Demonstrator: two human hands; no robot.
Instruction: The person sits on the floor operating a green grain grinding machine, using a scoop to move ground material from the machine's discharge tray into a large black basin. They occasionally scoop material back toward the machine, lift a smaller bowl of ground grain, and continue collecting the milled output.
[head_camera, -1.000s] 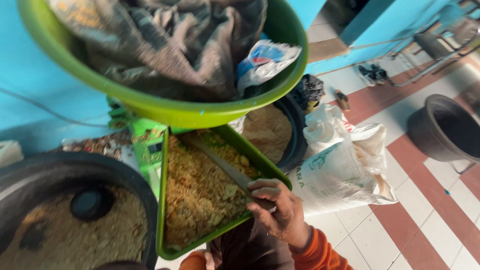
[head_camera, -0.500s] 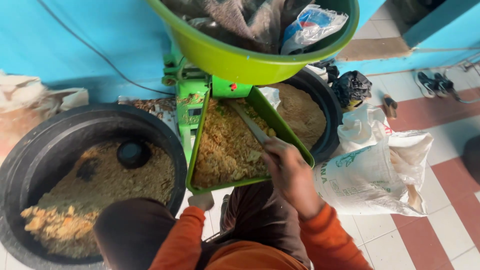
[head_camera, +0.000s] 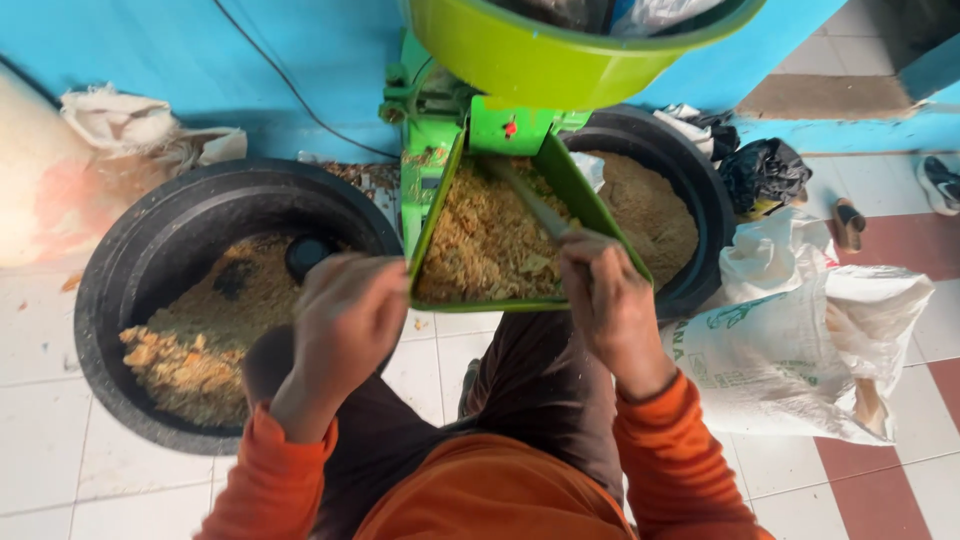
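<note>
Head-camera view showed the right hand (head_camera: 612, 300) clenched around the near end of a thin stick (head_camera: 532, 203), which ran up and away across the green feed tray (head_camera: 600, 215) toward the machine's throat. The left hand (head_camera: 345, 312) hung loosely curled above the near rim of the large black tub (head_camera: 100, 300) on the left, and whether it held anything could not be told, since only its back was visible. The tray was heaped with coarse yellowish-brown mash (head_camera: 485, 240), the stick lying in it, so by the look of things most of that load was not yet pushed through. The left tub carried a shallow layer of similar crumbly material, with clumps on its near side and a small dark scoop-like object (head_camera: 305, 256) resting toward the far side. Behind the tray, a second black tub (head_camera: 680, 180) on the right held finer, sawdust-like meal (head_camera: 650, 210), filled fairly high. Above sat the machine's wide green hopper (head_camera: 540, 60). A white woven sack (head_camera: 800, 340) slumped on the tiled floor (head_camera: 60, 460) just beside the right tub, open and crumpled.
</note>
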